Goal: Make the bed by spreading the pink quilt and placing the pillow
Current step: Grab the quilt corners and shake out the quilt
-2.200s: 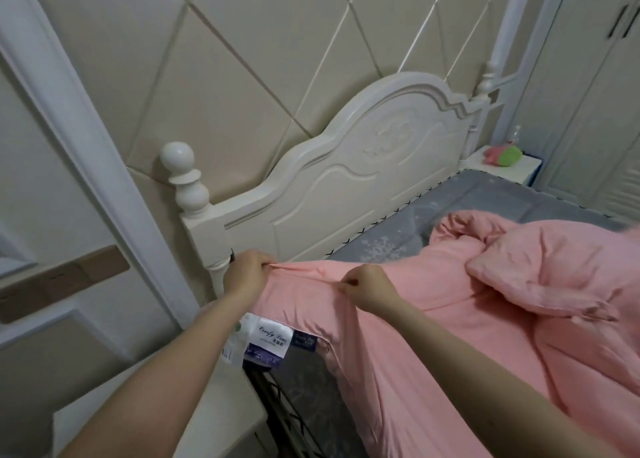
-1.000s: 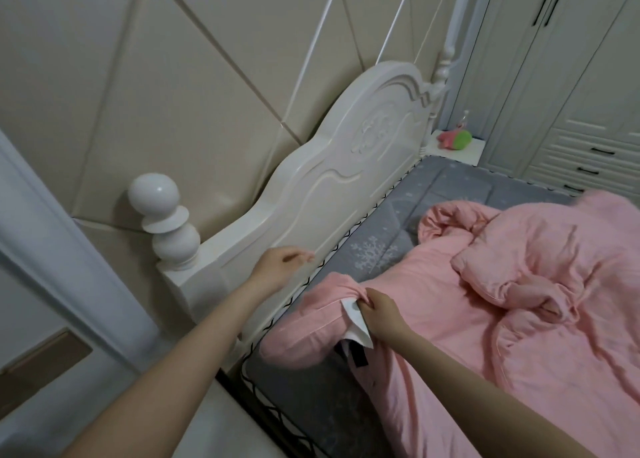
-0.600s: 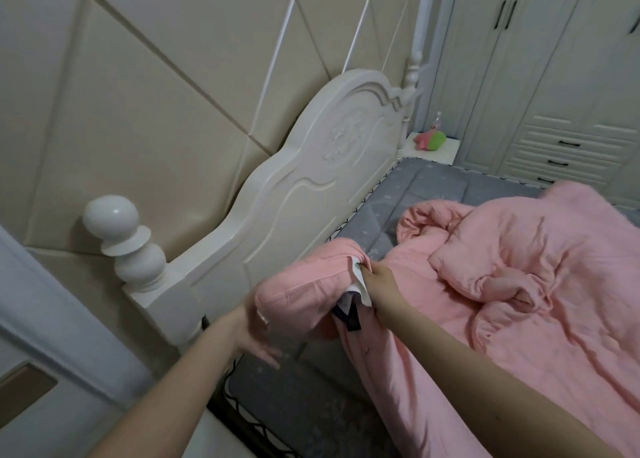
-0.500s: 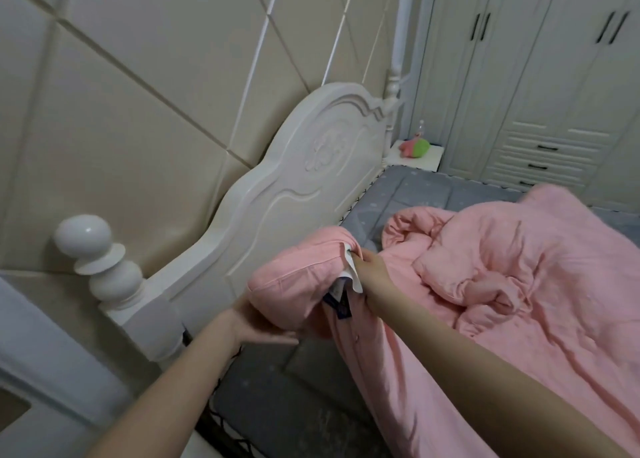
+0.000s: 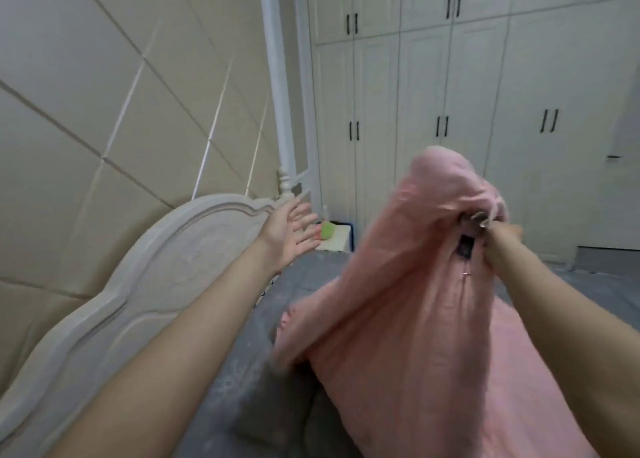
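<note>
Fingers of the right hand (image 5: 498,239) clench a bunched corner of the soft pink quilt (image 5: 415,301), lifted above the gray bed (image 5: 263,371). Left hand (image 5: 287,230) spreads flat, holding nothing, near the curvy white headboard (image 5: 149,284).

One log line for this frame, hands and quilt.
left hand: open, empty | right hand: grips pink quilt corner, lifted | grey mattress: partly bare

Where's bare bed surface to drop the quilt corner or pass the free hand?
Free: the grey mattress strip between the headboard and the pink quilt, running toward the far nightstand. The left hand hovers open above it. Crowded: the right side, under quilt lifted by the right hand.
</note>
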`<state>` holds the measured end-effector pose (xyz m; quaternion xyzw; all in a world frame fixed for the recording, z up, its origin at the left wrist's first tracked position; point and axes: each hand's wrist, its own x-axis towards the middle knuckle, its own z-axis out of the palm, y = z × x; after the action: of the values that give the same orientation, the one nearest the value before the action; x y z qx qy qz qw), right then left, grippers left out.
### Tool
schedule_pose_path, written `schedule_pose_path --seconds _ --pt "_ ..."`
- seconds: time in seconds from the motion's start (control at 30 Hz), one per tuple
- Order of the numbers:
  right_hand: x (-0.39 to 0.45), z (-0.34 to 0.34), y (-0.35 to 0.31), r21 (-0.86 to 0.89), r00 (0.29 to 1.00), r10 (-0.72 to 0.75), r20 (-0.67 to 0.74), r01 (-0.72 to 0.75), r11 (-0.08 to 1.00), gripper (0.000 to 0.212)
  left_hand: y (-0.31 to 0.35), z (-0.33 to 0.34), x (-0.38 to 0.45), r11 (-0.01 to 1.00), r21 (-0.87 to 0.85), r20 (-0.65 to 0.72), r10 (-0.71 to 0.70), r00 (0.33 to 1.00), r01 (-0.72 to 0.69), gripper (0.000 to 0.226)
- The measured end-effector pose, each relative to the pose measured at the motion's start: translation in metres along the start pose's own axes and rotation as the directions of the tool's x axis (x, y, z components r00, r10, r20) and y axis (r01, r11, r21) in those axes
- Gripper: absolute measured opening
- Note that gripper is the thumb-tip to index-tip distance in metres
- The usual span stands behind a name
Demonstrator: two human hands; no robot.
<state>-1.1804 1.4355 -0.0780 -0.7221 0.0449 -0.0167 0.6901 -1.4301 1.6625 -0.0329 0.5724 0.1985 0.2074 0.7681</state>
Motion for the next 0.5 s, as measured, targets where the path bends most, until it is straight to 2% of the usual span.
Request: schedule_pose_path --seconds 0.07,0.17,0.27,0.33,0.4,0.5 --pt "0.075 -0.062 0.012 -0.198 0.991 -0.081 -0.104 0.059 0.979 0.06 -0.02 0.06 0.026 0.997 0.067 0.097 0.031 0.995 -0.038 0.045" --pt "0.135 -0.119 0.07 -0.492 0.981 -0.006 -0.196 -0.093 0.866 0.065 -0.082 0.105 0.058 0.985 0.167 0.119 -0.052 0.991 0.032 0.042" --pt "0.147 -0.147 0.139 -0.552 0.979 0.138 -0.149 -0.198 0.81 0.076 -0.155 0.127 0.079 0.967 0.195 0.104 -0.189 0.976 0.166 0.042" --pt "0.135 -0.161 0.177 -0.554 0.976 0.214 -0.026 -0.193 0.81 0.059 -0.198 0.137 0.088 0.945 0.213 0.092 -0.271 0.958 0.247 0.042" --pt "0.123 -0.171 0.205 -0.528 0.964 0.266 0.023 -0.214 0.822 0.045 -0.232 0.143 0.092 0.92 0.24 0.086 -0.338 0.937 0.309 0.043" --pt "0.1 -0.182 0.236 -0.521 0.961 0.274 0.031 -0.218 0.825 0.051 -0.266 0.144 0.09 0.892 0.26 0.073 -0.401 0.913 0.371 0.046"
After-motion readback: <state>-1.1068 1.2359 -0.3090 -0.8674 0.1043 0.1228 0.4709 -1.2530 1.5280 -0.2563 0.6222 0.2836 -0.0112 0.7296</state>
